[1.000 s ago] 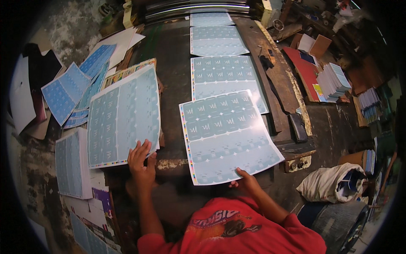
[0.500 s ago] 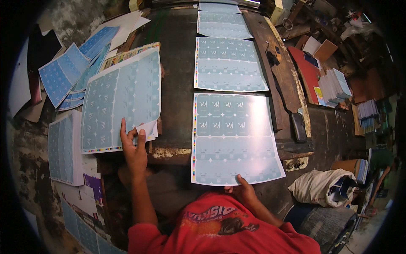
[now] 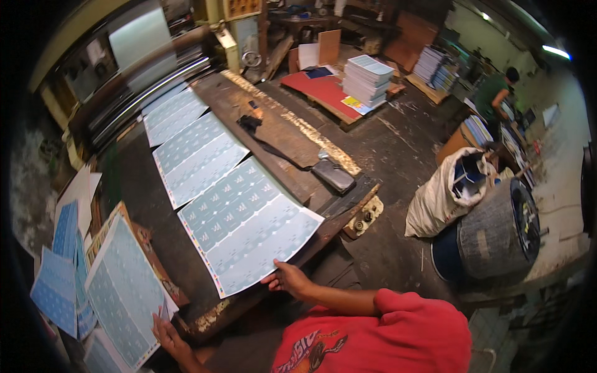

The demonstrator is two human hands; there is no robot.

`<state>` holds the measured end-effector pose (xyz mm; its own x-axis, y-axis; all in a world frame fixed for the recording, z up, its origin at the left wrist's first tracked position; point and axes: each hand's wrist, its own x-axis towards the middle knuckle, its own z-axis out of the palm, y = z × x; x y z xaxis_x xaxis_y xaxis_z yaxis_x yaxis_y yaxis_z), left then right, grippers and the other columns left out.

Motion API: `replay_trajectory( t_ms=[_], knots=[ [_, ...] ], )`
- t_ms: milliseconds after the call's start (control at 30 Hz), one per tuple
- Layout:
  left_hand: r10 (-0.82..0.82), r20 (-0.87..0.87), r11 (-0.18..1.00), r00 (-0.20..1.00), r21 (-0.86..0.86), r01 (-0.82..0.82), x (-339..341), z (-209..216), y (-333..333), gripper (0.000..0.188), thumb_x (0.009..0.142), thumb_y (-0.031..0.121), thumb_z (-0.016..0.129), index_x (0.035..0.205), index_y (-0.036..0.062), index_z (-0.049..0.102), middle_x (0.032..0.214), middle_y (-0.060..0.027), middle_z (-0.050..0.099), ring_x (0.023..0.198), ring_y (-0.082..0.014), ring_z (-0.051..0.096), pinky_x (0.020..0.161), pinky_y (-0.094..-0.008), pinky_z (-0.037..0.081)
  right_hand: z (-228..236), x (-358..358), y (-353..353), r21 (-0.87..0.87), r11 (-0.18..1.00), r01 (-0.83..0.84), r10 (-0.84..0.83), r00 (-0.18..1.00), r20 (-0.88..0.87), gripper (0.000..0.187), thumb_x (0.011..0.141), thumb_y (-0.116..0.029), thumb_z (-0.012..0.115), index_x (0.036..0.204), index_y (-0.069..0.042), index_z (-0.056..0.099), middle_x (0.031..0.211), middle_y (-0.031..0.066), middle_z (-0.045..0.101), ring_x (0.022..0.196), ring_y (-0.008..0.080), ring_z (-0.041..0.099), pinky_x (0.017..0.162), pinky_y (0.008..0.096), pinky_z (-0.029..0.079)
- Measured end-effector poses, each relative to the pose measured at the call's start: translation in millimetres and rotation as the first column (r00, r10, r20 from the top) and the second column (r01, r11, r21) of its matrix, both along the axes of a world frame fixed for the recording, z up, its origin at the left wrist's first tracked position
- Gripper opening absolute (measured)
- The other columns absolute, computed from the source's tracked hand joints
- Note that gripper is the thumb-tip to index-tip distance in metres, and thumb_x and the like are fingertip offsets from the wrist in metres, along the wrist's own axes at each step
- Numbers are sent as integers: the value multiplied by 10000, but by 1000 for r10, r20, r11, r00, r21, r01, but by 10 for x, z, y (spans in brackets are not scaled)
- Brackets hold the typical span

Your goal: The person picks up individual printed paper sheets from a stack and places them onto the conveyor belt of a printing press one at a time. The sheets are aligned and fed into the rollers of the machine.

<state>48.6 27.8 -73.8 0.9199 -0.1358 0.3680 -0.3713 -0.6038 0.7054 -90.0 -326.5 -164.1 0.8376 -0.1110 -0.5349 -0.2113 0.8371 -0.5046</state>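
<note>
One blue-green printed sheet (image 3: 249,227), centre of the frame, flat on a dark desk (image 3: 165,239), lower edge pinched between the thumb and bent fingers of the right hand (image 3: 287,278); further sheets (image 3: 199,158) in a row toward metal rollers (image 3: 186,71), upper left. One pile of similar sheets (image 3: 124,292), lower left, left hand (image 3: 171,340) at its right edge, fingers loosely bent, whether gripping cannot be told. Also one pale sack (image 3: 435,193) beside a dark drum (image 3: 491,239), right, and one paper stack (image 3: 367,81), upper right of centre.
</note>
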Motion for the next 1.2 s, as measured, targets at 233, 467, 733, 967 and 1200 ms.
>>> replay_trajectory(
  t_ms=[233,467,733,967,1200],
  knots=[
    [90,-204,970,975,-204,-132,182,-191,224,513,1028,321,495,1359,-72,491,1343,-213,524,1226,-294,502,1058,-366,379,223,2,146,-79,990,119,-115,992,44,519,997,-406,502,1436,-172,356,1207,62,648,817,140,626,757,324,519],
    [221,-65,922,973,-311,-230,-290,401,-570,387,992,278,538,1006,-84,672,1024,-247,677,984,-367,619,937,-450,459,276,-61,84,-106,994,24,-18,998,63,613,1011,-360,496,1524,-115,268,1290,65,610,898,114,615,825,308,512],
    [-497,76,820,864,-285,497,-423,556,-857,249,945,172,608,914,-66,673,1007,-206,691,997,-346,628,1090,-525,316,466,-124,-31,-124,979,-160,192,924,331,633,941,-359,628,1460,-79,396,1264,66,601,963,121,599,851,290,505],
    [-573,-479,794,665,-525,307,-472,448,-1008,408,963,300,560,867,-76,686,890,-163,712,980,-348,652,1092,-590,308,293,-587,-120,-149,867,-476,495,785,374,812,781,-375,801,1438,-75,429,1411,135,494,1238,301,481,1000,486,445],
    [-947,-206,297,247,-267,917,-233,723,-1256,293,947,278,605,1073,35,710,1080,-100,709,1140,-267,609,1101,-504,306,288,-731,-151,-199,702,-684,712,684,159,677,831,-341,753,1381,-61,474,1325,128,559,1209,281,532,1006,468,461]
  ],
)
